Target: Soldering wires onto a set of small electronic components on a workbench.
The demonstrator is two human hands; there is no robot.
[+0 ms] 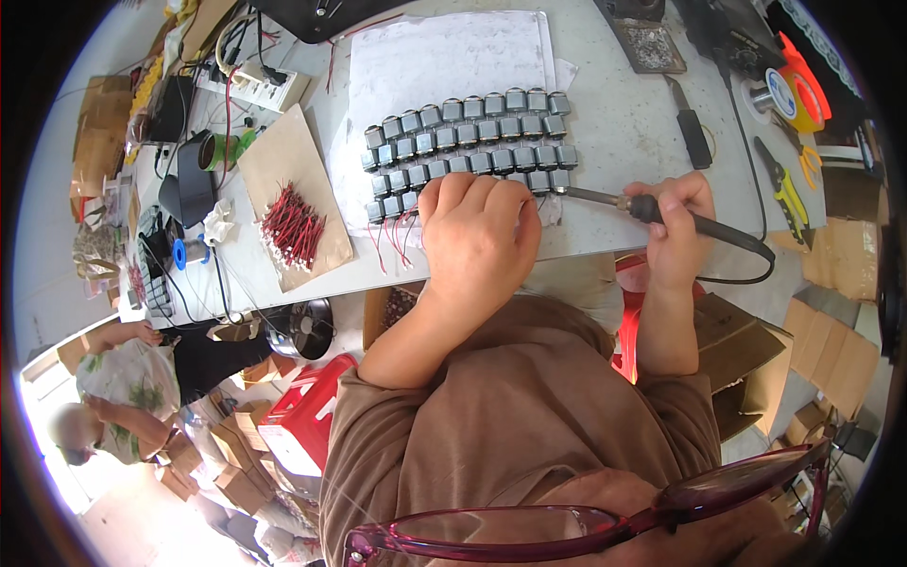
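Observation:
My right hand [680, 227] grips a soldering iron [644, 208] by its dark handle, and the cord loops away to the right. The iron's tip points left and meets the right end of the nearest row of small silver metal blocks [470, 135]. Several rows of these blocks stand on a white paper sheet [444, 57]. Curled over the nearest row is my left hand [480, 231]; its fingertips are bent down and hidden, so what they pinch does not show. Thin red wires [397, 248] hang from blocks at the row's left end.
A bundle of red wires [293, 227] lies on a cardboard sheet [260, 165] at left, near a power strip [260, 87] and a blue solder spool [192, 252]. Yellow-green cutters [784, 189], a black-handled blade [693, 132] and tape rolls [803, 99] lie right. Another person [128, 387] stands lower left.

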